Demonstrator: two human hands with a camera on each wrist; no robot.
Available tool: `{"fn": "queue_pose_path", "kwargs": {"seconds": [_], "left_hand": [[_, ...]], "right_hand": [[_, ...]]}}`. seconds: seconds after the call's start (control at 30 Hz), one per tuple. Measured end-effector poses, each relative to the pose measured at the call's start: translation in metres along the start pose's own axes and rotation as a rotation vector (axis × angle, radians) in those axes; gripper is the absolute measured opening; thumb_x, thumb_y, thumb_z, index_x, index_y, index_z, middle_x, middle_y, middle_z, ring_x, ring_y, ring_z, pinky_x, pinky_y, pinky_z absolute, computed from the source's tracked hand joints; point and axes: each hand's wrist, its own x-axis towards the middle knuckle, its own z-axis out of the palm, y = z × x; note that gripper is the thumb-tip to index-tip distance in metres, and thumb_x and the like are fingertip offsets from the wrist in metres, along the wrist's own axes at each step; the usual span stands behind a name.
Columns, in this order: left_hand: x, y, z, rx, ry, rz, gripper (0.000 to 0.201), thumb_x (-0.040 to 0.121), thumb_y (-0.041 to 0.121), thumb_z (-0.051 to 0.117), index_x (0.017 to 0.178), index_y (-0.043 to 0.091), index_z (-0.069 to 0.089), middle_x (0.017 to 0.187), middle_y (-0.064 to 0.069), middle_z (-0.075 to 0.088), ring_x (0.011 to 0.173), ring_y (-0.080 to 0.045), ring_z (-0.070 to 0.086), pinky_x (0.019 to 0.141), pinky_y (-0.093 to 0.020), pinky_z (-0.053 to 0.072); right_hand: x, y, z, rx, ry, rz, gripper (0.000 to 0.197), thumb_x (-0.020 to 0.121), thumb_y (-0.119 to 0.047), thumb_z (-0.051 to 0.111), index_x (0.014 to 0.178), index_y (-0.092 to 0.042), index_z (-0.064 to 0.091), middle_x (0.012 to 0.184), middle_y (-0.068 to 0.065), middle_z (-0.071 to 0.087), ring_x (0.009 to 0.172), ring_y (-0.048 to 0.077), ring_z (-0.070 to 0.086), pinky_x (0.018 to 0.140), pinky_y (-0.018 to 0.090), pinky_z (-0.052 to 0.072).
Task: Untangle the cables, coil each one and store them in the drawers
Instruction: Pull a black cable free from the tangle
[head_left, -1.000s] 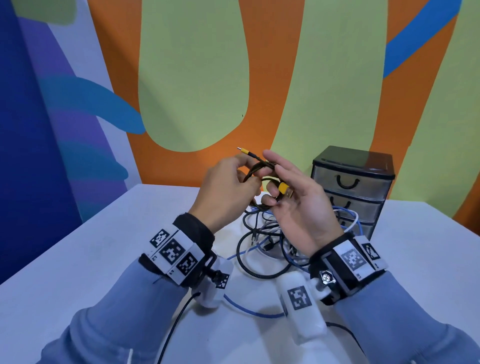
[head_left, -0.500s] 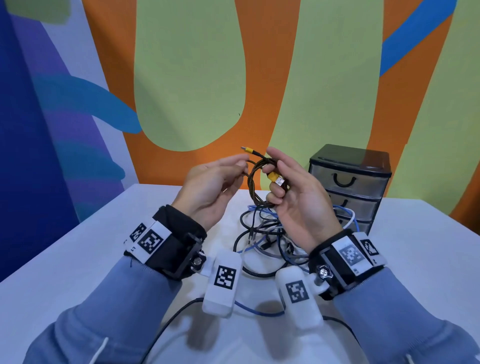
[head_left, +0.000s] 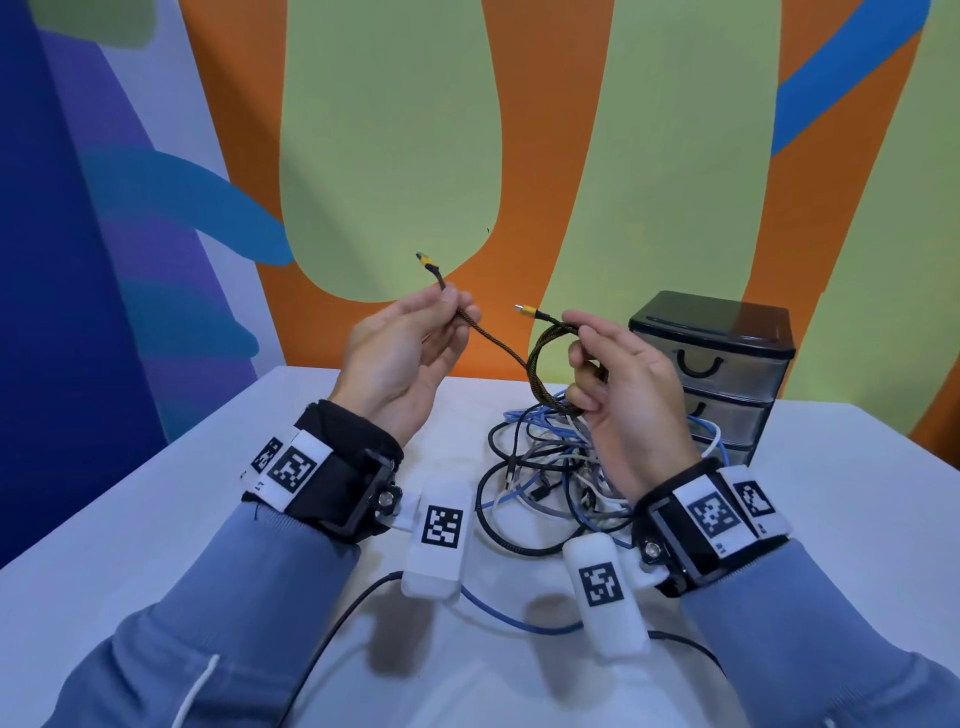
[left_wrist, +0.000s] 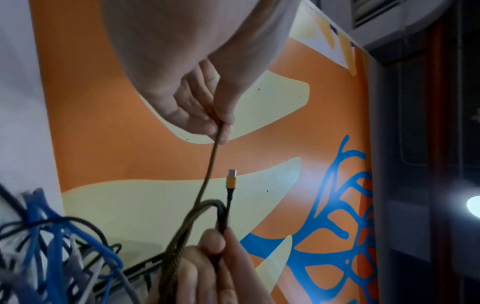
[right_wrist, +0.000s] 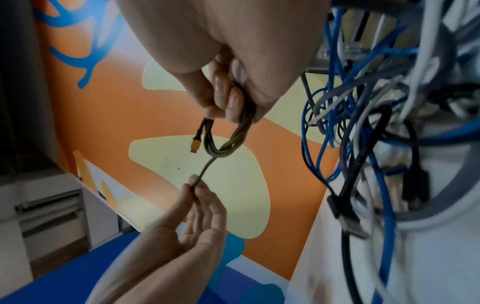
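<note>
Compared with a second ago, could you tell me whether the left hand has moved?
Yes. The left hand has drawn leftward, away from the drawer unit and the right hand, pulling out the braided cable.

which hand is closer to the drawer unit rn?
Right. The right hand holds the braided cable's coil just left of the drawer unit; the left hand pinches the cable's free end farther left, beyond the coil.

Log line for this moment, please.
left hand: pinches braided cable end | right hand: holds its coil | tangle: on table | drawers: shut
</note>
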Motion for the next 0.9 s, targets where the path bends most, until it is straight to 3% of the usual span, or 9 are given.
{"fn": "queue_pose_path", "kwargs": {"seconds": [0.2,0.3,0.37,0.43,0.5,0.6,0.7,0.8,0.9], "left_hand": [[-0.008,0.006,0.005,0.421,-0.246,0.209,0.019,0.098,0.011,0.072,0.117,0.007,0.074,0.104,-0.007,0.081,0.096,-0.017,0.076,0.086,-0.026,0.055],[-0.011,0.007,0.004,0.599,-0.386,0.303,0.013,0.090,0.014,0.079,0.104,0.014,0.080,0.105,-0.003,0.082,0.101,-0.011,0.073,0.094,-0.025,0.055],[-0.012,0.007,0.002,0.697,-0.485,0.300,0.014,0.082,0.023,0.083,0.096,0.021,0.082,0.105,0.000,0.082,0.107,-0.013,0.072,0.104,-0.031,0.054],[-0.012,0.007,0.000,0.776,-0.568,0.241,0.017,0.082,0.023,0.080,0.098,0.016,0.080,0.105,0.001,0.081,0.109,-0.012,0.071,0.105,-0.032,0.055],[-0.012,0.005,-0.001,0.799,-0.615,0.121,0.016,0.090,0.018,0.076,0.104,0.010,0.076,0.106,-0.005,0.079,0.102,-0.015,0.071,0.102,-0.036,0.057],[-0.013,0.003,-0.003,0.795,-0.604,-0.011,0.015,0.097,0.008,0.071,0.110,-0.001,0.071,0.107,-0.005,0.081,0.094,-0.018,0.073,0.095,-0.042,0.061],[-0.011,0.004,-0.005,0.775,-0.529,-0.006,0.015,0.096,0.006,0.073,0.109,-0.001,0.073,0.111,-0.016,0.080,0.095,-0.025,0.075,0.098,-0.047,0.060],[-0.009,0.008,-0.006,0.698,-0.463,-0.002,0.017,0.094,0.007,0.074,0.110,0.002,0.074,0.106,-0.015,0.080,0.092,-0.025,0.076,0.088,-0.039,0.062],[-0.007,0.012,-0.005,0.584,-0.364,-0.019,0.015,0.095,0.009,0.074,0.110,0.008,0.076,0.102,-0.006,0.080,0.085,-0.020,0.074,0.078,-0.028,0.062]], "right_hand": [[0.004,-0.006,-0.008,-0.349,0.002,-0.054,0.027,0.103,-0.008,0.055,0.095,-0.012,0.080,0.066,0.000,0.047,0.049,0.009,0.029,0.047,0.024,0.025],[0.002,-0.009,-0.010,-0.656,-0.071,-0.118,0.025,0.102,-0.014,0.060,0.092,-0.019,0.082,0.056,-0.020,0.052,0.049,0.001,0.044,0.058,0.023,0.029],[-0.002,-0.010,-0.009,-0.761,-0.167,-0.130,0.024,0.101,-0.013,0.060,0.092,-0.016,0.082,0.051,-0.022,0.054,0.048,-0.003,0.050,0.057,0.017,0.033],[-0.006,-0.008,-0.008,-0.768,-0.279,-0.110,0.022,0.099,-0.016,0.064,0.089,-0.020,0.082,0.056,-0.004,0.054,0.050,0.003,0.042,0.059,0.021,0.034],[-0.008,-0.006,-0.006,-0.773,-0.335,-0.100,0.015,0.097,-0.022,0.068,0.091,-0.023,0.082,0.069,0.017,0.058,0.062,0.015,0.047,0.065,0.029,0.037],[-0.007,-0.002,-0.004,-0.701,-0.344,-0.056,0.020,0.091,-0.021,0.074,0.110,-0.018,0.071,0.081,0.004,0.073,0.076,0.019,0.067,0.072,0.036,0.051],[-0.006,-0.002,-0.003,-0.473,-0.307,-0.019,0.039,0.091,0.001,0.073,0.123,-0.009,0.055,0.071,0.006,0.066,0.066,0.021,0.057,0.062,0.030,0.045],[-0.006,-0.001,0.000,-0.323,-0.262,0.067,0.040,0.091,-0.002,0.075,0.126,-0.009,0.057,0.087,0.023,0.070,0.072,0.019,0.063,0.071,0.032,0.048],[-0.009,0.002,0.002,-0.194,-0.287,0.193,0.023,0.097,-0.017,0.070,0.118,-0.011,0.064,0.092,0.013,0.074,0.080,0.020,0.067,0.083,0.038,0.052]]}}
